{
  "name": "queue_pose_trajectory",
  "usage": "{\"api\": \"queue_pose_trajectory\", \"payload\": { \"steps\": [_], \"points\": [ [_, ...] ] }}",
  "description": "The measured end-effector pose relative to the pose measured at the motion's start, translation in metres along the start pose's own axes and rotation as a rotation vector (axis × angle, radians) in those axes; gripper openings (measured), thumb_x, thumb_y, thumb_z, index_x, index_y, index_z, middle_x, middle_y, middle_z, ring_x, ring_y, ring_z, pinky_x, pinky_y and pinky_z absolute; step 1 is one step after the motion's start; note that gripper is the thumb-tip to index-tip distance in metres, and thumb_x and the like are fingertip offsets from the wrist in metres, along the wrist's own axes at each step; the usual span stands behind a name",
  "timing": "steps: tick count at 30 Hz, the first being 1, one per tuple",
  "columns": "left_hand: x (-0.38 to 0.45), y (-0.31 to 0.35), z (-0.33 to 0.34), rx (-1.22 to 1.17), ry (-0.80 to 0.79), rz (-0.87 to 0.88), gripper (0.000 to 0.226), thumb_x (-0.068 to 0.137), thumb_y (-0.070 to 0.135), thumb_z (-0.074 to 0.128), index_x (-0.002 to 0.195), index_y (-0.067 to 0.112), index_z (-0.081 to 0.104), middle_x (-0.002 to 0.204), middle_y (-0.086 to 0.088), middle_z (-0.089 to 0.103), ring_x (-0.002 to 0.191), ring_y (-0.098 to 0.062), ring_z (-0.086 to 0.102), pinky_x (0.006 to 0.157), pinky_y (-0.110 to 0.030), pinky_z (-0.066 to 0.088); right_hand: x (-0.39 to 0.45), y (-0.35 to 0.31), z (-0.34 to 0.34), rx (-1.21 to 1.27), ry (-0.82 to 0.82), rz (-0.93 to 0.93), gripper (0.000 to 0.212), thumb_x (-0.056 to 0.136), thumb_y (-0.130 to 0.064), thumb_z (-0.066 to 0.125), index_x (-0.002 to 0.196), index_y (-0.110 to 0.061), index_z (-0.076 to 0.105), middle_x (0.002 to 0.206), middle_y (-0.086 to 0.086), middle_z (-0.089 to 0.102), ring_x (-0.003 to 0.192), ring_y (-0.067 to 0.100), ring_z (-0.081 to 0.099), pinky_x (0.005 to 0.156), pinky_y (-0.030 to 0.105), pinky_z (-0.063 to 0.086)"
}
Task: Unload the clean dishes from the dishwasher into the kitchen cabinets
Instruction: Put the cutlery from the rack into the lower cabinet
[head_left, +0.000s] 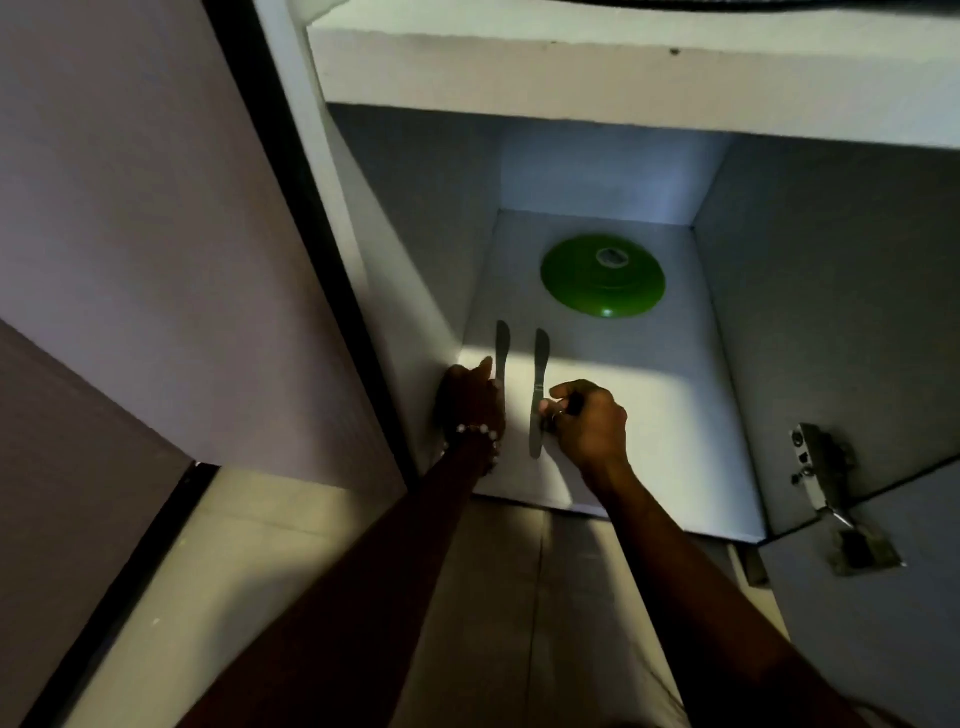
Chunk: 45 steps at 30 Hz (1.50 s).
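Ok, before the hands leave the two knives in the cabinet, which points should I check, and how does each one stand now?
1. Left knife flat on the cabinet floor: ok, though the left hand hides its handle end.
2. Right knife flat on the floor: ok.
3. Knives apart and about parallel: ok.
4. Hands off the knives: not ok; the right hand touches the right knife's handle, and the left hand is against the left knife.
5. Green plate clear of the knives: ok, it sits further back.
6. Knives fully inside the front edge: ok for the right one; cannot tell for the left.
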<state>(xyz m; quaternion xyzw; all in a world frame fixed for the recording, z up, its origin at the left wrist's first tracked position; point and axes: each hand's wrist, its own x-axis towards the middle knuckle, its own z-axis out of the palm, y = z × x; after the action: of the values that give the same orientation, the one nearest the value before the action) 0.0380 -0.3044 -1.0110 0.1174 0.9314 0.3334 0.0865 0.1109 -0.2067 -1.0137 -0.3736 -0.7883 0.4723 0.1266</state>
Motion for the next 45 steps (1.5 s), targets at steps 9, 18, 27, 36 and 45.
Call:
{"api": "queue_pose_trajectory", "payload": {
  "steps": [9, 18, 27, 36, 45],
  "points": [
    [-0.077, 0.036, -0.087, -0.255, -0.169, -0.164, 0.03, 0.092, 0.006, 0.049, 0.119, 0.005, 0.063, 0.119, -0.016, 0.065, 0.109, -0.03, 0.062, 0.097, -0.039, 0.051, -0.094, -0.052, -0.058, 0.121, -0.043, 0.19, 0.014, 0.086, -0.019, 0.069, 0.096, -0.01, 0.066, 0.095, 0.012, 0.07, 0.088, 0.03, 0.068, 0.085, 0.045, 0.056],
    [-0.185, 0.142, -0.245, -0.308, -0.248, -0.243, 0.022, 0.085, 0.001, 0.057, 0.1, 0.008, 0.073, 0.108, -0.011, 0.071, 0.102, -0.024, 0.066, 0.092, -0.037, 0.053, -0.218, -0.209, -0.191, 0.278, -0.046, 0.32, 0.004, 0.088, -0.012, 0.064, 0.085, -0.01, 0.065, 0.076, 0.009, 0.066, 0.058, 0.018, 0.059, 0.053, 0.025, 0.047],
    [-0.296, 0.282, -0.417, -0.501, -0.296, -0.326, 0.025, 0.086, -0.001, 0.048, 0.095, 0.005, 0.071, 0.064, -0.001, 0.065, 0.043, -0.004, 0.058, 0.04, -0.013, 0.045, -0.349, -0.388, -0.329, 0.436, 0.049, 0.366, 0.025, 0.088, 0.007, 0.046, 0.08, -0.008, 0.064, 0.071, 0.005, 0.062, 0.053, 0.014, 0.054, 0.041, 0.015, 0.04],
    [-0.401, 0.421, -0.52, -0.72, -0.362, -0.08, 0.019, 0.089, 0.001, 0.052, 0.1, 0.001, 0.068, 0.07, -0.004, 0.064, 0.04, 0.001, 0.054, 0.04, -0.012, 0.04, -0.468, -0.481, -0.469, 0.647, 0.254, 0.209, 0.01, 0.093, -0.007, 0.056, 0.086, -0.004, 0.062, 0.064, 0.007, 0.058, 0.046, 0.006, 0.052, 0.046, 0.018, 0.042],
    [-0.542, 0.566, -0.481, -0.856, -0.709, 0.203, 0.018, 0.093, 0.0, 0.052, 0.104, -0.002, 0.066, 0.069, -0.005, 0.063, 0.043, -0.003, 0.053, 0.044, -0.017, 0.047, -0.562, -0.417, -0.627, 0.781, 0.577, 0.279, 0.01, 0.094, -0.007, 0.055, 0.093, -0.002, 0.064, 0.067, 0.006, 0.06, 0.05, 0.01, 0.052, 0.05, 0.022, 0.043]
  ]
}}
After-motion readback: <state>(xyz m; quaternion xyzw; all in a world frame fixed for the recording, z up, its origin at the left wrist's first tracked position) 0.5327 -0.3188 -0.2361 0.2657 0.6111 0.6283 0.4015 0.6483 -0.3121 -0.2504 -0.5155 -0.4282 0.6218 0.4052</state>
